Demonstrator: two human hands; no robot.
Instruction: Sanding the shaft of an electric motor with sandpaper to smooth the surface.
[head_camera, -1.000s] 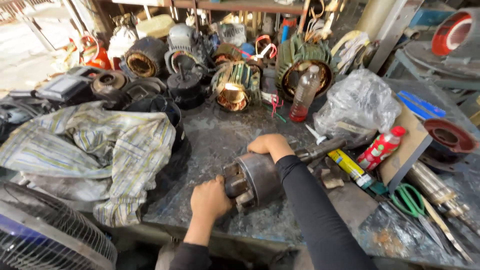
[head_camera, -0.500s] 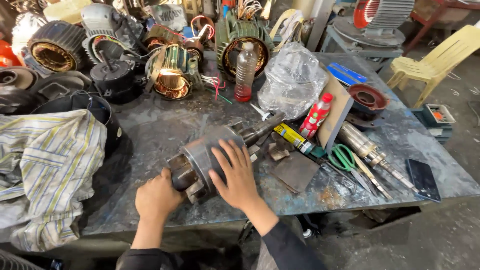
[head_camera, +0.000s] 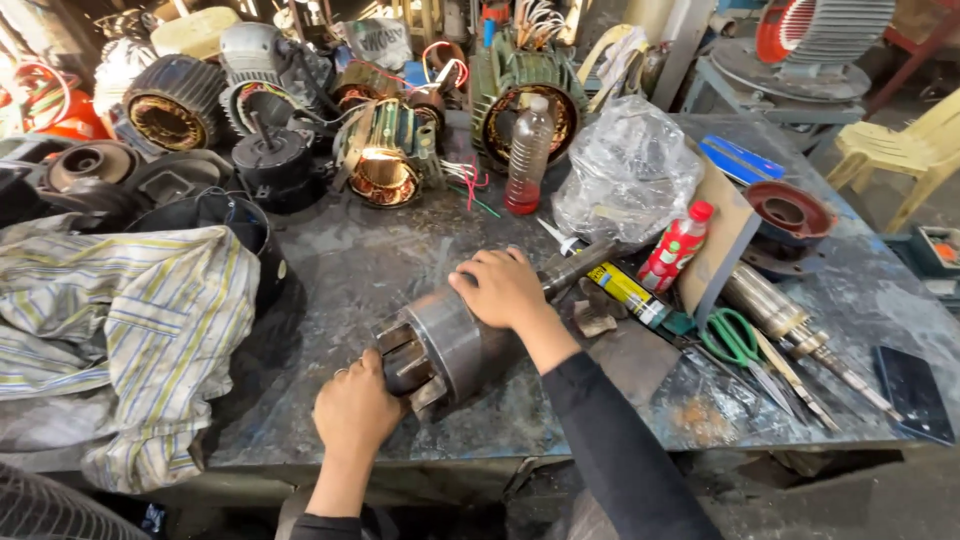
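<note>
Motor rotor (head_camera: 450, 345): grey metal cylinder with shaft, lying on its side at the counter (head_camera: 350, 270) front edge. Left hand (head_camera: 352, 410): grip closed around the finned end. Right hand (head_camera: 505, 288): palm flat on top, fingers spread. Adjacent: striped cloth (head_camera: 120, 330) left; green-handled scissors (head_camera: 735, 340) and red spray bottle (head_camera: 675, 245) right.

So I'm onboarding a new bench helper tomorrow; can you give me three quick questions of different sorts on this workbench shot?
1. True or false: both hands touch the grey cylindrical metal motor rotor.
2. Which lies beside the green-handled scissors? A) yellow-labelled tube B) striped cloth C) clear plastic bottle of red liquid
3. Fill in: the left hand is at the rotor's ___ end, nearest the camera.

Key: 1 true, the right hand rests on top. 2 A. 3 slotted.
</note>
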